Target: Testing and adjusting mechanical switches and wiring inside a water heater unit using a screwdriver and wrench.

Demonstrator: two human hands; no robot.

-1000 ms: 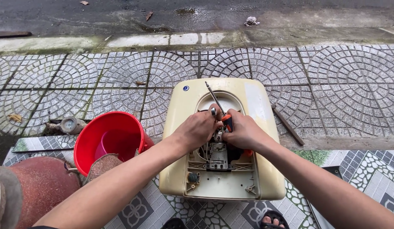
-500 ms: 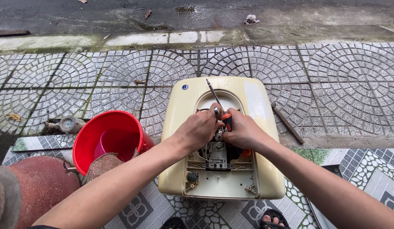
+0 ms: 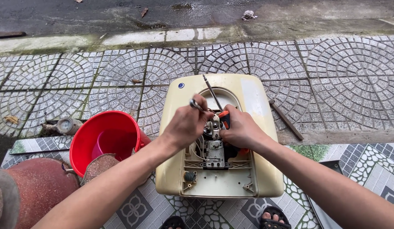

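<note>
A cream plastic appliance housing (image 3: 252,169) lies open on the tiled ground, with grey metal parts and wires (image 3: 214,149) showing inside. My left hand (image 3: 186,125) hovers over the opening and pinches a small metal part (image 3: 194,103) between its fingers. My right hand (image 3: 241,129) grips a screwdriver with an orange and black handle (image 3: 224,118); its thin metal shaft (image 3: 212,91) points up and away over the housing. Both hands meet above the inner mechanism.
A red plastic bucket (image 3: 104,138) stands left of the housing, with a reddish-brown round object (image 3: 40,191) in front of it. A dark metal bar (image 3: 286,113) lies on the paving to the right. A water meter (image 3: 65,125) sits at left. Sandalled toes (image 3: 271,217) show below.
My left hand has lifted slightly and now shows the small metal part at its fingertips. The right hand and screwdriver have hardly moved.
</note>
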